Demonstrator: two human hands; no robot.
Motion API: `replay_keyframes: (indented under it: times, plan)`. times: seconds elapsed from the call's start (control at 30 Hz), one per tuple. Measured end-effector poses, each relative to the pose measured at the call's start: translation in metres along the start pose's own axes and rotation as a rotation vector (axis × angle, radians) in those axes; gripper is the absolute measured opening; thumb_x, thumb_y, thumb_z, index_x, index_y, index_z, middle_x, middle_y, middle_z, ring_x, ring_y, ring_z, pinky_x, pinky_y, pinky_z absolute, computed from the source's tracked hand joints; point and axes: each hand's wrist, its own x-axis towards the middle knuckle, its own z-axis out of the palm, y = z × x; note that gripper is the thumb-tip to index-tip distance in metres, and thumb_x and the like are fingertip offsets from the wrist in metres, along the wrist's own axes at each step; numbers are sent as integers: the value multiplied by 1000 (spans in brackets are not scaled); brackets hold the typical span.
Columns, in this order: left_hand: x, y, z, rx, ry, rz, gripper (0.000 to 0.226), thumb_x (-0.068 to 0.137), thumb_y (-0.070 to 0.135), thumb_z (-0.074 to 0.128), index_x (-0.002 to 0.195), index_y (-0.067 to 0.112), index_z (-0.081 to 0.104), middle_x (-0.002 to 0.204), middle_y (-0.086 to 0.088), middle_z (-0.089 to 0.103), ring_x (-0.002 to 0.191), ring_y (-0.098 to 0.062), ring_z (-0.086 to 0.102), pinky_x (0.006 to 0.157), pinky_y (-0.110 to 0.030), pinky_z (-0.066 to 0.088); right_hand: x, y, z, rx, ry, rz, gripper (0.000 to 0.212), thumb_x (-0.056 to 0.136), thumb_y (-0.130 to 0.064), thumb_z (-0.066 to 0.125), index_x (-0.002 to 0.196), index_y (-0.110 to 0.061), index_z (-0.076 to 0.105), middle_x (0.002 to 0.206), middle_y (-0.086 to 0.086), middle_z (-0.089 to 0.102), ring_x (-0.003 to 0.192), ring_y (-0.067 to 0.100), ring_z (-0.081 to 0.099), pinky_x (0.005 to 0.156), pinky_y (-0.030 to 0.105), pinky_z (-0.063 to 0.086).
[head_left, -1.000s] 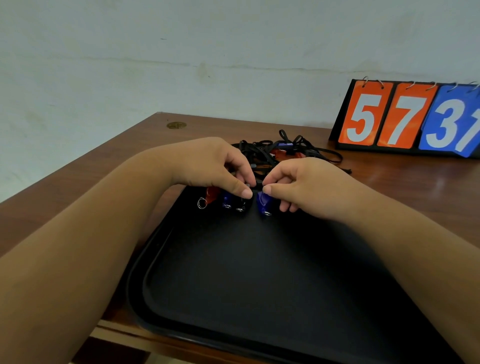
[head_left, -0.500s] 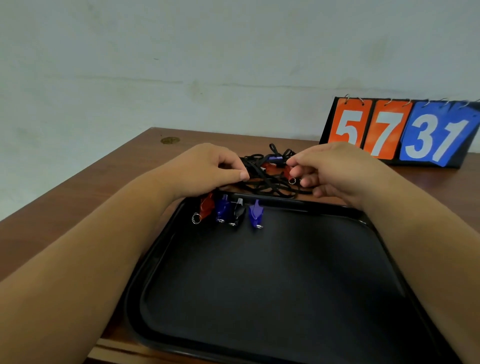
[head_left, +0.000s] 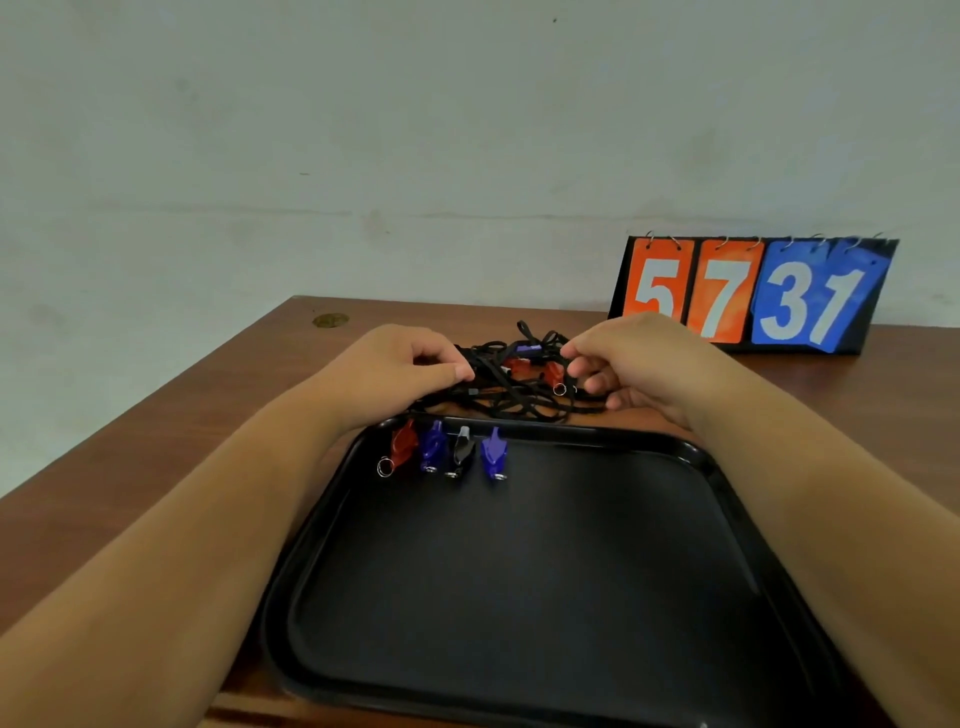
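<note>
Wooden table (head_left: 130, 467) fills the lower field, and we read the scene from its near edge outward. Nearest to us lies a black tray (head_left: 519, 597), its near rim at the table's near edge. Both forearms cross above the tray's left and right rims.

Along the tray's far edge, toward its far-left corner, we see four whistles in a close row, metal ends pointing toward us. From left to right they are a red tray whistle (head_left: 402, 447), a first blue whistle (head_left: 432, 448), a black whistle (head_left: 462, 453) and a second blue whistle (head_left: 493, 452).

Just beyond the tray's far rim, on bare wood, rests the tangle of black cords (head_left: 511, 400). The left hand (head_left: 395, 364) sits at the tangle's left side, thumb pressed against a curled forefinger, pinching one cord. The right hand (head_left: 639, 364) sits at its right side with all fingers curled. Thumb and forefinger are closed on a cord just beside a corded red whistle (head_left: 553, 375), whose ring (head_left: 559, 389) hangs beneath it. Deeper in the tangle we make out a second corded red whistle (head_left: 517, 366) and a purple piece (head_left: 530, 349), both partly hidden.

Farther off, a brass disc (head_left: 331, 320) is set near the table's far-left corner. A flip scoreboard (head_left: 753, 293) stands at the far edge on the right, showing orange 5 and 7, blue 3 and 1. Behind it is a pale wall (head_left: 415, 130).
</note>
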Motion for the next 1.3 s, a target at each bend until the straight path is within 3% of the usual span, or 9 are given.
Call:
replay_keyframes:
  times: [0.27, 0.43, 0.57, 0.73, 0.9, 1.03, 1.17, 1.3]
  plan:
    - [0, 3, 5, 3, -30, 7, 13, 102, 40, 71, 98, 39, 83, 107, 26, 76, 104, 6, 67, 98, -26, 49, 6, 18, 12, -140, -20, -28, 13, 104, -22, 69, 107, -15, 79, 97, 7, 80, 73, 16, 66, 61, 26, 53]
    - [5, 5, 2, 61, -81, -23, 13, 101, 40, 71, 96, 39, 84, 103, 26, 77, 101, 6, 68, 95, -27, 49, 3, 29, 16, -330, -31, -159, 18, 108, -26, 64, 102, -20, 80, 88, -2, 81, 75, 10, 72, 76, 25, 55]
    - [11, 17, -5, 159, -141, -32, 15, 102, 42, 68, 100, 39, 83, 100, 22, 78, 97, 3, 69, 87, -25, 49, -2, 26, 16, -414, -69, -193, 18, 107, -31, 64, 102, -24, 80, 89, -5, 81, 78, 8, 73, 76, 25, 51]
    - [25, 37, -1, 235, -202, -8, 14, 102, 46, 66, 103, 42, 79, 102, 22, 76, 99, 2, 68, 92, -27, 51, -1, 27, 10, -417, -117, -212, 18, 106, -33, 65, 102, -26, 81, 86, -8, 81, 79, 8, 75, 82, 26, 56]
    - [44, 53, 4, 377, -225, 67, 14, 104, 42, 64, 109, 39, 76, 112, 23, 71, 105, 3, 63, 98, -28, 49, 5, 25, -5, -260, -107, -186, 16, 107, -25, 65, 104, -20, 80, 91, 2, 81, 75, 11, 72, 67, 22, 59]
    - [63, 52, 10, 366, -177, 111, 20, 107, 25, 63, 117, 35, 77, 125, 20, 69, 113, 0, 61, 91, -17, 41, 20, 13, -14, -245, 24, -214, 18, 108, -21, 60, 106, -19, 78, 97, 4, 79, 80, 14, 70, 67, 24, 57]
    - [80, 43, 20, 352, -181, 124, 25, 107, 19, 62, 118, 37, 78, 125, 20, 69, 112, 1, 61, 85, -10, 37, 37, 13, -16, -401, 93, -352, 22, 109, -24, 57, 110, -31, 77, 98, -13, 69, 90, 6, 65, 76, 24, 50]
    - [88, 30, 29, 354, -168, 125, 25, 107, 21, 63, 118, 36, 78, 116, 24, 63, 105, 6, 56, 86, -10, 35, 49, 28, -8, -516, 29, -445, 34, 112, -19, 52, 127, -39, 74, 121, -19, 60, 107, 3, 61, 79, 11, 40]
